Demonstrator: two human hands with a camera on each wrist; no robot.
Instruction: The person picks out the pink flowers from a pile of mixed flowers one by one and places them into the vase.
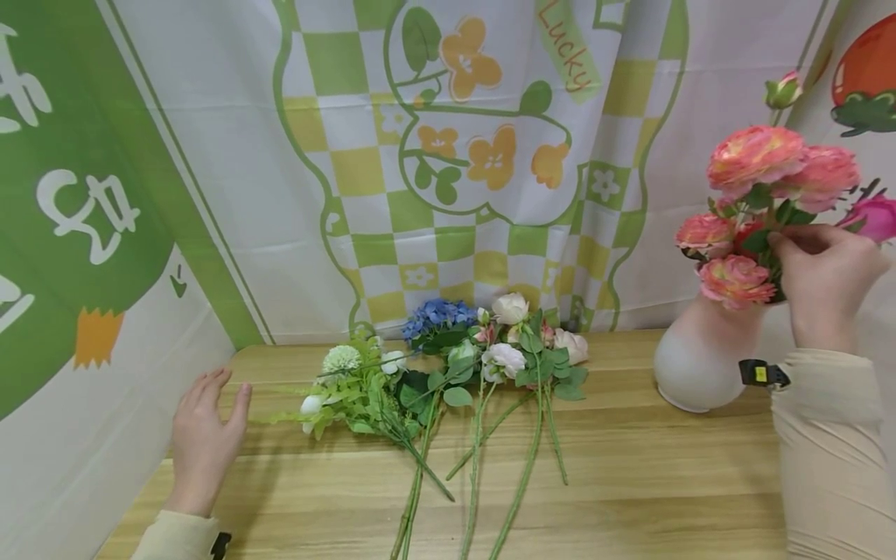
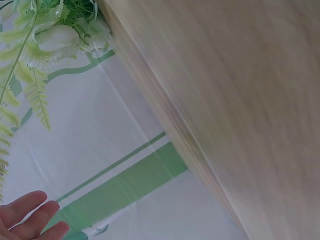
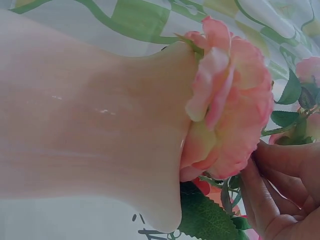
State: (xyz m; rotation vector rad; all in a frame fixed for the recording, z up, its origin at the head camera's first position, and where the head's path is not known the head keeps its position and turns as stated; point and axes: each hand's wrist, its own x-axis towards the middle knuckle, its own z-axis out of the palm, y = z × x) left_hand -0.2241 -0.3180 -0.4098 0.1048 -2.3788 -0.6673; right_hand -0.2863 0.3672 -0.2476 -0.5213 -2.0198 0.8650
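Note:
A pink-and-white vase (image 1: 707, 358) stands at the table's right, holding several coral-pink flowers (image 1: 756, 159). My right hand (image 1: 829, 272) is at the vase's mouth, thumb and fingertips pinching among the stems and leaves; the pinched stem itself is mostly hidden. In the right wrist view, one large pink bloom (image 3: 230, 105) leans over the vase rim (image 3: 172, 220), with the right hand (image 3: 280, 190) just beyond it. My left hand (image 1: 210, 435) is at the table's left, fingers spread and holding nothing, beside the green fern sprays (image 1: 350, 404). Only its fingertips (image 2: 37, 207) show in the left wrist view.
Several loose stems lie mid-table: a blue hydrangea (image 1: 441, 315), pale roses (image 1: 504, 362) and a round green-white bloom (image 1: 341, 360). Their stalks point toward the near edge of the wooden table (image 1: 616, 474). A patterned curtain (image 1: 476, 257) hangs close behind. A magenta flower (image 1: 875, 218) sits far right.

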